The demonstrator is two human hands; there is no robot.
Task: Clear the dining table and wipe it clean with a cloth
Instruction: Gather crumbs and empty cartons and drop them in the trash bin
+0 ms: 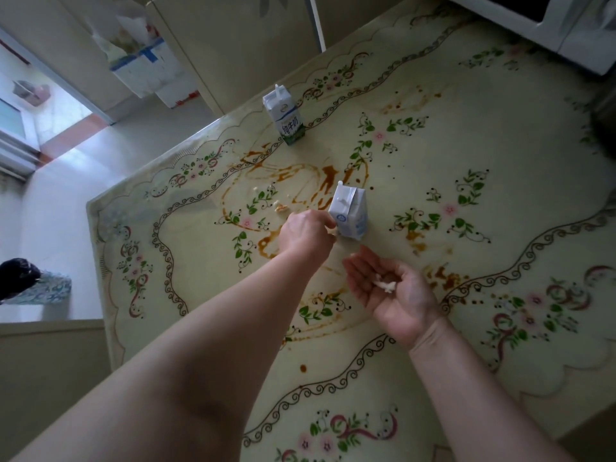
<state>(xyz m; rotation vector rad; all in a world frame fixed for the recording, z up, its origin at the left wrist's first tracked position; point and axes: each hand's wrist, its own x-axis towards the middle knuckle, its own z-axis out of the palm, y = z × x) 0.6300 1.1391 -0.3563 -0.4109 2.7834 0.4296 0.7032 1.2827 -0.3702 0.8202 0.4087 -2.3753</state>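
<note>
The dining table (466, 201) has a cream, flower-patterned top smeared with brown sauce streaks (328, 180). Two small milk cartons with straws stand on it: one (286, 116) near the far edge, one (350, 211) in the middle. My left hand (305, 233) reaches beside the middle carton, fingertips pinching a small pale crumb (332, 231) at the carton's base. My right hand (390, 291) is held palm up just in front of that carton, fingers relaxed, with a few white food scraps (386, 285) lying in the palm. More crumbs (280, 207) lie on the table left of my left hand.
A white microwave (550, 25) sits at the table's far right corner. A dark object (605, 128) shows at the right edge. Beyond the table's left edge are a pale floor, a patterned tissue box (46, 290) and a white cabinet (213, 51).
</note>
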